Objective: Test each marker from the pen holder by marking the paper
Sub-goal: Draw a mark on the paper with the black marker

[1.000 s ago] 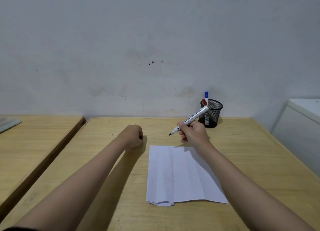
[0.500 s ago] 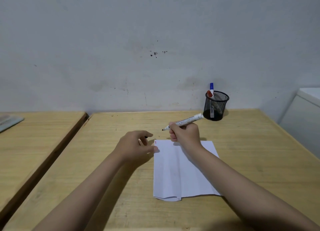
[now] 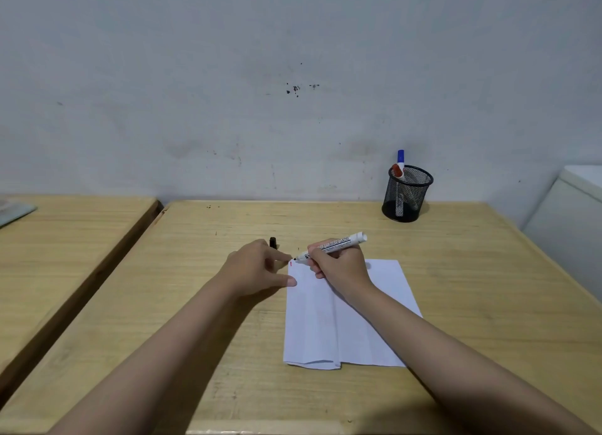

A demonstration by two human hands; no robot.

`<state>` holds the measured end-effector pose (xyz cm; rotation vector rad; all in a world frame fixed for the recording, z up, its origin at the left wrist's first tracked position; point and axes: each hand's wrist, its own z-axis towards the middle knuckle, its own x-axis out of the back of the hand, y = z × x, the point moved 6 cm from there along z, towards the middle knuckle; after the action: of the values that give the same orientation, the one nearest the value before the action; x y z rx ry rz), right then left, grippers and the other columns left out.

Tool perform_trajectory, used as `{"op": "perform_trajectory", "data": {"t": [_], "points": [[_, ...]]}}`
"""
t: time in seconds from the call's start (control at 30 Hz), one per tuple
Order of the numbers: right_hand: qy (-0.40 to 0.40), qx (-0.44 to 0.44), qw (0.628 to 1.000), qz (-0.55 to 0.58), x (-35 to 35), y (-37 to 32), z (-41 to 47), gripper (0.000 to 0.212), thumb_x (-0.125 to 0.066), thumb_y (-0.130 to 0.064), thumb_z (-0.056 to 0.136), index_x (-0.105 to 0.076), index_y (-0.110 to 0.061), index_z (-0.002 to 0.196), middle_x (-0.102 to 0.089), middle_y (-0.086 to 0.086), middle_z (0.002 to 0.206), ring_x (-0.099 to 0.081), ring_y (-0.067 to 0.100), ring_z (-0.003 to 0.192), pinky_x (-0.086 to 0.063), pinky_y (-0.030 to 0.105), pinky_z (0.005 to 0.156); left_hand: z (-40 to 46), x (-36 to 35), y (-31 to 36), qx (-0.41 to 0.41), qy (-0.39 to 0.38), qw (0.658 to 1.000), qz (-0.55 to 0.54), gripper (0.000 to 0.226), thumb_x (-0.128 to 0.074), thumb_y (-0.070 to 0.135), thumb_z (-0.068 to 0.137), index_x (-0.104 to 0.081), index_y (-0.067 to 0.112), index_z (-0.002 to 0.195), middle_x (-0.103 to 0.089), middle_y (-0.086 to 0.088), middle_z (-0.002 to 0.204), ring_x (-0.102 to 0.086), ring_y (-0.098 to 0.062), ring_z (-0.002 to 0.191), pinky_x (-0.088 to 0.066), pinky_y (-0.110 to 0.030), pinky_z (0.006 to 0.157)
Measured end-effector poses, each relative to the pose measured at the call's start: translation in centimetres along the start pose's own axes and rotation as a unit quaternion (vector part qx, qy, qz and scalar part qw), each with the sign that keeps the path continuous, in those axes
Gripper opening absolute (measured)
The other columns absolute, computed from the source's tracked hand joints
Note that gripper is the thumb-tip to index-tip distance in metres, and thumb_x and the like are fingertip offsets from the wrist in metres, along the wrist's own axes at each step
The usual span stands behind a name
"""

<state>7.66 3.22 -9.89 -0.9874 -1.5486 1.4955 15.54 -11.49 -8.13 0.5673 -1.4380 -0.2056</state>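
Note:
A white creased paper [image 3: 342, 324] lies on the wooden table [image 3: 456, 288]. A short red mark [image 3: 291, 263] shows near its top left corner. My right hand [image 3: 338, 265] grips an uncapped white marker [image 3: 338, 245], its dark tip down at the paper's top left corner beside the red mark. My left hand [image 3: 257, 270] rests open, fingertips pressing the paper's left edge. The marker's black cap [image 3: 273, 242] lies on the table just behind my left hand. A black mesh pen holder [image 3: 405, 195] at the back holds a blue-capped marker [image 3: 400, 158] and a red-capped marker [image 3: 397, 170].
A second wooden table [image 3: 65, 239] stands to the left across a narrow gap, with a flat grey object [image 3: 13, 211] at its far left. A white cabinet [image 3: 573, 226] stands at the right. The wall runs right behind the table.
My right hand lowered the marker tip to the paper's top left corner. My left hand opened, left the black cap on the table and moved right onto the paper's edge.

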Motion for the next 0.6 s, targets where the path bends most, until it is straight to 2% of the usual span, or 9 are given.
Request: {"op": "perform_trajectory", "data": {"t": [0.13, 0.23, 0.33, 0.47, 0.6], "points": [[-0.006, 0.007, 1.000, -0.018, 0.08, 0.45, 0.11, 0.007, -0.066, -0.014, 0.076, -0.071, -0.012, 0.071, -0.070, 0.008, 0.066, -0.064, 0.020, 0.064, -0.055, 0.035, 0.065, -0.12, -0.26, -0.11, -0.011, 0.005, 1.000, 0.000, 0.039, -0.075, 0.049, 0.067, -0.069, 0.029, 0.100, -0.044, 0.001, 0.075, -0.051, -0.021, 0.080, -0.038, -0.033, 0.071], [-0.006, 0.012, 0.999, -0.040, 0.08, 0.58, 0.15, 0.008, -0.067, -0.018, 0.074, -0.072, -0.012, 0.071, -0.073, 0.015, 0.072, -0.066, 0.020, 0.065, -0.056, 0.041, 0.069, 0.03, -0.23, -0.33, -0.002, 0.004, 1.000, -0.020, 0.038, -0.076, 0.050, 0.066, -0.071, 0.036, 0.101, -0.044, 0.003, 0.073, -0.050, -0.014, 0.077, -0.041, -0.035, 0.075], [-0.010, 0.012, 0.999, -0.046, 0.09, 0.69, 0.12, 0.008, -0.068, -0.020, 0.073, -0.072, -0.013, 0.073, -0.073, 0.013, 0.073, -0.066, 0.018, 0.065, -0.056, 0.043, 0.071, 0.30, -0.25, -0.52, 0.006, -0.003, 1.000, -0.025, 0.045, -0.077, 0.051, 0.063, -0.069, 0.038, 0.106, -0.047, 0.000, 0.073, -0.057, -0.023, 0.080, -0.043, -0.035, 0.073], [-0.019, 0.008, 0.998, -0.058, -0.05, 0.71, 0.05, 0.009, -0.067, -0.021, 0.074, -0.072, -0.015, 0.075, -0.072, 0.001, 0.070, -0.065, 0.010, 0.063, -0.054, 0.036, 0.068, 0.54, -0.34, -0.87, 0.023, -0.008, 0.999, -0.038, 0.049, -0.080, 0.051, 0.060, -0.069, 0.037, 0.106, -0.049, 0.006, 0.071, -0.059, -0.023, 0.082, -0.049, -0.042, 0.078], [-0.023, 0.012, 0.997, -0.077, -0.09, 0.49, 0.07, 0.008, -0.065, -0.021, 0.075, -0.072, -0.016, 0.076, -0.071, -0.001, 0.072, -0.064, 0.010, 0.064, -0.054, 0.031, 0.068, 0.47, -0.35, -0.87, 0.029, -0.007, 0.998, -0.050, 0.049, -0.080, 0.050, 0.059, -0.069, 0.036, 0.105, -0.050, 0.006, 0.074, -0.059, -0.024, 0.084, -0.046, -0.039, 0.073]]}}
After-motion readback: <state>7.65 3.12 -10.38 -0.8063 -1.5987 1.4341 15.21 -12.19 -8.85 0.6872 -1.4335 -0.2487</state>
